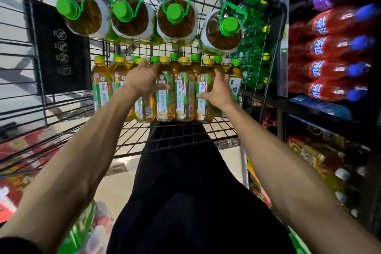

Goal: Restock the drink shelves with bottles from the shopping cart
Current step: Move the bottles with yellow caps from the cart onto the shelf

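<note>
Bracketing the tea bottles [183, 93], centre frame in the shopping cart [185, 136]: our left hand [142, 80] and right hand [217, 88] spread wide, fingers curled round the outer ones. We should squeeze evenly and lift straight.

I read 冷萃 on the tea bottles [183, 93] in the cart [185, 136]; the end bottle [235, 82], by the cart's right wall, says 绿.
</note>
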